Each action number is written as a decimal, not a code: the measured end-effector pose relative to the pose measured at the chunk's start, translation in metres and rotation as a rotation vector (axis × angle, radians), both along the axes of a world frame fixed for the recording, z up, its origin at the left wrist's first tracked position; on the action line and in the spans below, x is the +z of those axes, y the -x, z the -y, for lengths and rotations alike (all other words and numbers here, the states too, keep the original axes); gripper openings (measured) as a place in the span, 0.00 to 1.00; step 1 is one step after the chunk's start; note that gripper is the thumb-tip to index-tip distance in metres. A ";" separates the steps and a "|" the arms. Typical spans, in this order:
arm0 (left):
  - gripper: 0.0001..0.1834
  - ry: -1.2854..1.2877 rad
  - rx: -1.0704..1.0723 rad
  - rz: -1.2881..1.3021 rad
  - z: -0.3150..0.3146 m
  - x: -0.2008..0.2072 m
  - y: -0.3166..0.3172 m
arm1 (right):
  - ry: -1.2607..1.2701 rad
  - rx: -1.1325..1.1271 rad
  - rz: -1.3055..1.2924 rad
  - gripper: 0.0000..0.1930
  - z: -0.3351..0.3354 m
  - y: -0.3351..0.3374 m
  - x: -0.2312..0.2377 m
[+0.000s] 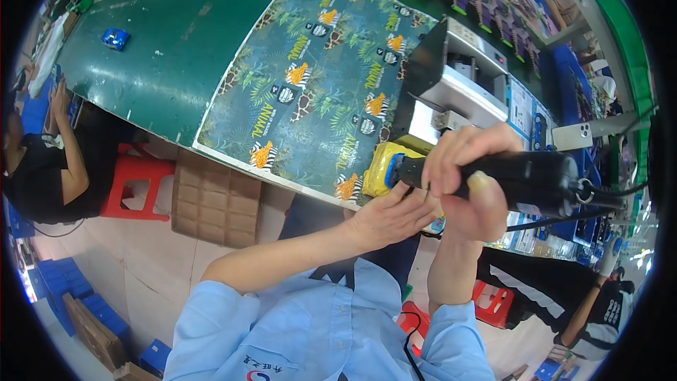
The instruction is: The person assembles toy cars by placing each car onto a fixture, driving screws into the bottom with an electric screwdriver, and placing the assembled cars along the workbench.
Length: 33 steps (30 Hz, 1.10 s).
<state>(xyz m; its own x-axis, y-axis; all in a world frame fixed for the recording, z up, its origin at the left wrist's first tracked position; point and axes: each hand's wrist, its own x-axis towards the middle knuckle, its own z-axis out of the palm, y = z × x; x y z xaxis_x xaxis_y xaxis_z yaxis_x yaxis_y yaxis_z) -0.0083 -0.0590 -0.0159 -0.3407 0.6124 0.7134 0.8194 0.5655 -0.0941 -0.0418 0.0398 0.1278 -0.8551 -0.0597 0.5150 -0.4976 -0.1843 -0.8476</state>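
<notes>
My right hand [476,176] is wrapped round a black electric screwdriver [532,173], a thick cylinder with a metal ring at its rear end. The screwdriver lies across the view, its narrow end pointing left at a yellow block [379,169] with a blue part [393,169] on it. My left hand [396,220] is at the near side of that block, under the screwdriver's front end. Its fingers are drawn together close to my right hand. Whatever they hold is hidden. Block and blue part sit at the table's near edge.
A patterned sheet [310,85] covers part of the green table [162,49], where a small blue item [115,39] lies far left. A metal machine [458,77] stands beyond my hands. Co-workers sit left and right; a red stool [141,187] and brown carton [215,201] stand below.
</notes>
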 end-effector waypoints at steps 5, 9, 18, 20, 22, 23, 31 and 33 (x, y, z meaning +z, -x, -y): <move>0.29 0.087 -0.065 0.211 0.012 0.021 -0.003 | 0.112 0.002 -0.233 0.20 -0.024 -0.025 0.029; 0.44 -0.140 -0.226 0.522 0.034 0.055 0.008 | 0.122 -0.081 -0.260 0.17 -0.075 -0.062 0.033; 0.40 -0.064 -0.312 0.809 0.062 0.073 0.067 | 0.302 -0.413 -0.025 0.09 -0.144 -0.125 -0.021; 0.40 -0.016 -0.316 0.833 0.062 0.089 0.065 | 0.319 -0.459 -0.015 0.09 -0.150 -0.132 -0.027; 0.40 0.028 -0.284 0.767 0.045 0.105 0.051 | 0.357 -0.515 0.023 0.07 -0.150 -0.132 -0.031; 0.41 0.074 -0.291 0.706 0.027 0.109 0.043 | 0.370 -0.545 0.050 0.06 -0.150 -0.132 -0.034; 0.31 0.232 -0.373 0.696 -0.014 0.119 0.054 | 0.327 -0.662 0.174 0.06 -0.150 -0.124 -0.053; 0.34 0.101 -0.479 0.715 0.006 0.133 0.064 | 0.371 -0.657 0.147 0.06 -0.155 -0.129 -0.054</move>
<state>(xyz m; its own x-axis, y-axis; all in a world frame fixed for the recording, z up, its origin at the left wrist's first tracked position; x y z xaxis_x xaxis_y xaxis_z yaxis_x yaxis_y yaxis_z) -0.0722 -0.0647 0.1170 -0.3758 0.8538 0.3603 0.8488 0.1610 0.5037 0.0869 0.1950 0.0736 -0.7164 0.6389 0.2804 -0.4901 -0.1746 -0.8540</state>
